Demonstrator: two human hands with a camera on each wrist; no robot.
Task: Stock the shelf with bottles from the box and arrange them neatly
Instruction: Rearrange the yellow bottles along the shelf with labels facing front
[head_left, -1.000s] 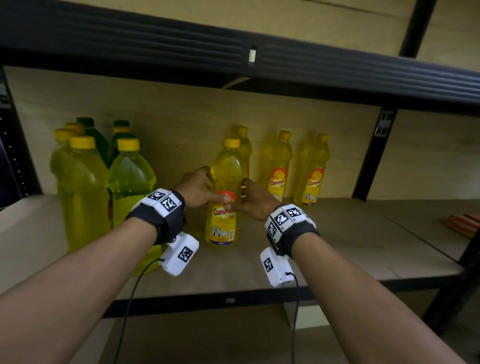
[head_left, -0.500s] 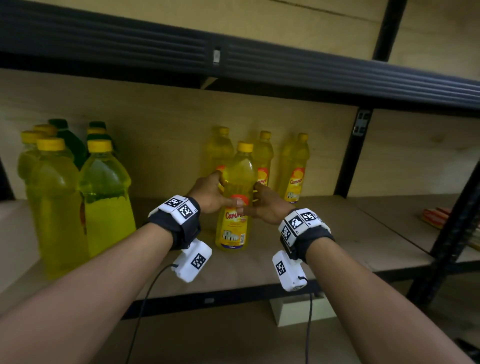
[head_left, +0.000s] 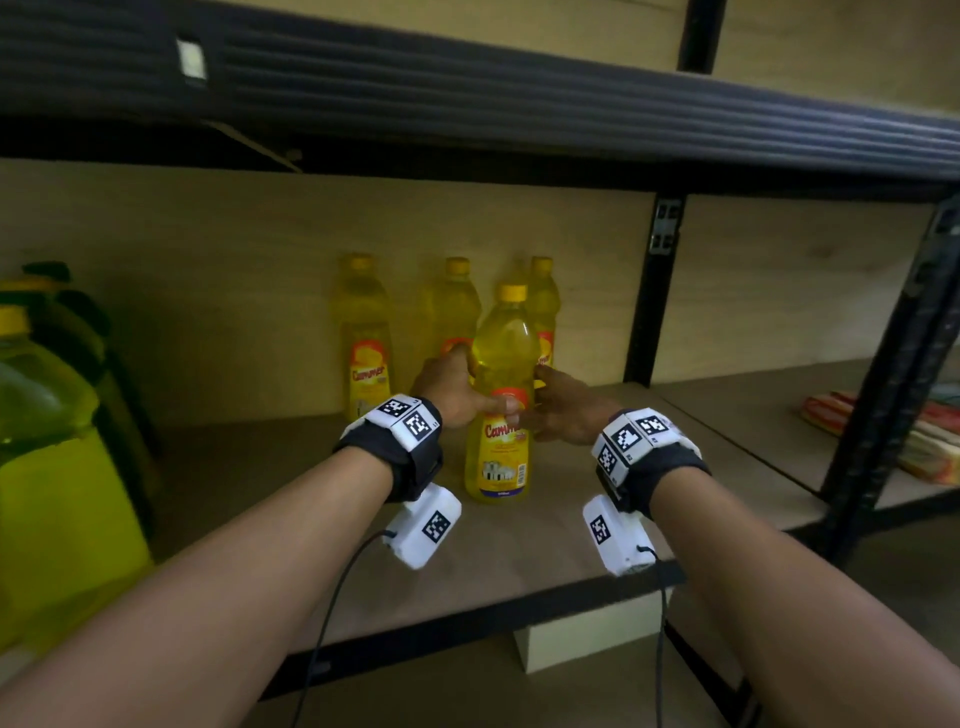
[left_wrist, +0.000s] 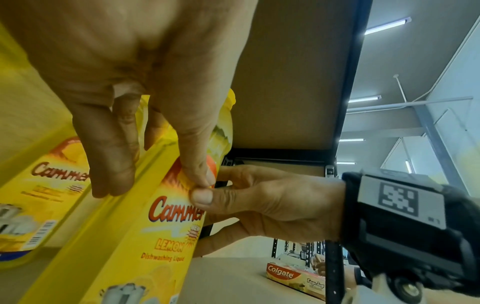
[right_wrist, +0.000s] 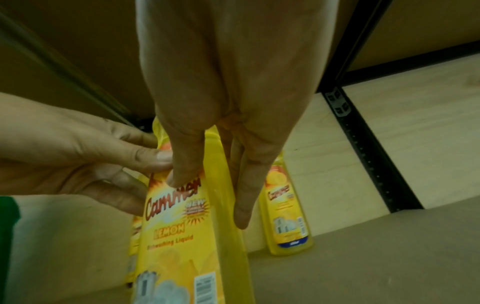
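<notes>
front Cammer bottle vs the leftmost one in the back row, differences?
The front Cammer bottle stands forward on the shelf; the back-left bottle stands by the back panel. The left hand and right hand hold the front one; the back one is untouched. Both upright, yellow-capped, same label.

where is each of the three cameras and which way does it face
Head: worn on the head, looking forward and down at the wooden shelf; both forearms and hands show.
Left wrist: along the left hand to the yellow lemon dishwashing bottle; the right hand shows opposite.
Right wrist: along the right hand to that bottle; the left hand shows opposite.
All three share the held bottle.
</notes>
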